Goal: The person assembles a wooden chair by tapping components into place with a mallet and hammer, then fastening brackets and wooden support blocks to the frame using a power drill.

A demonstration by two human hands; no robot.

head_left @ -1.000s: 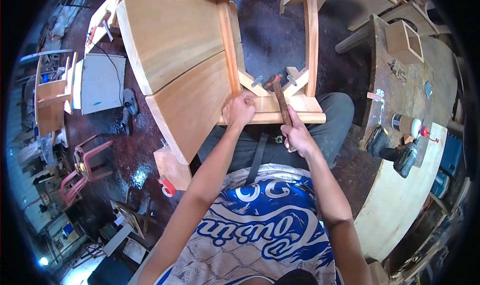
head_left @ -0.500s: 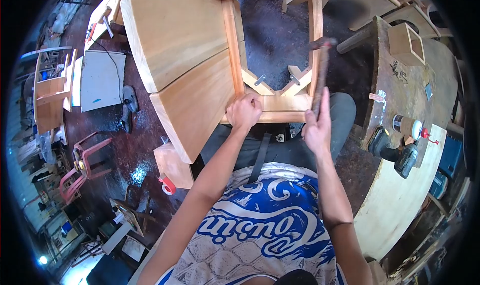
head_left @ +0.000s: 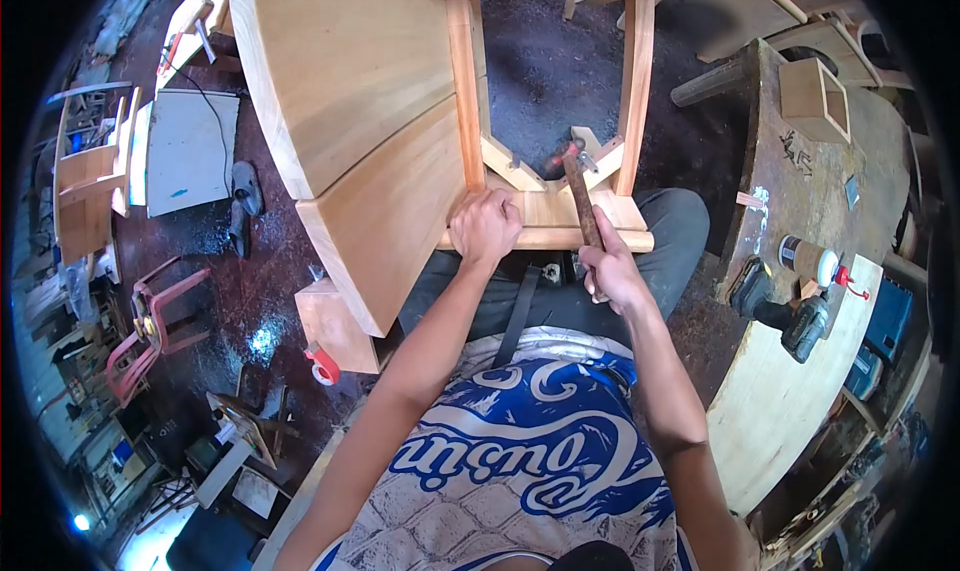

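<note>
A wooden chair frame (head_left: 638, 81) lies across my lap, with its wide two-board seat panel (head_left: 345, 91) on the left. My left hand (head_left: 487, 223) is closed on the near left corner of this frame, its fingers curled over the rail. In my right hand (head_left: 612, 269) is a hammer (head_left: 581, 196), gripped by its brown handle. The hammer's head is over the diagonal corner brace (head_left: 603, 161) inside the frame; I cannot tell whether they touch. A second corner brace (head_left: 508, 163) with a metal bolt sits opposite, near my left hand.
On the right, a worn workbench (head_left: 735, 171) holds a glue bottle (head_left: 805, 259), a cordless drill (head_left: 790, 316) and a small wooden box (head_left: 815, 101). A wooden block (head_left: 335, 323) with red tape (head_left: 322, 366) stands left of my legs. Shoes (head_left: 243, 206) lie on the floor.
The hammer has swung down and left, from beside the right rail to the inner corner brace. My right hand came lower with it. My left hand stays at its corner.
</note>
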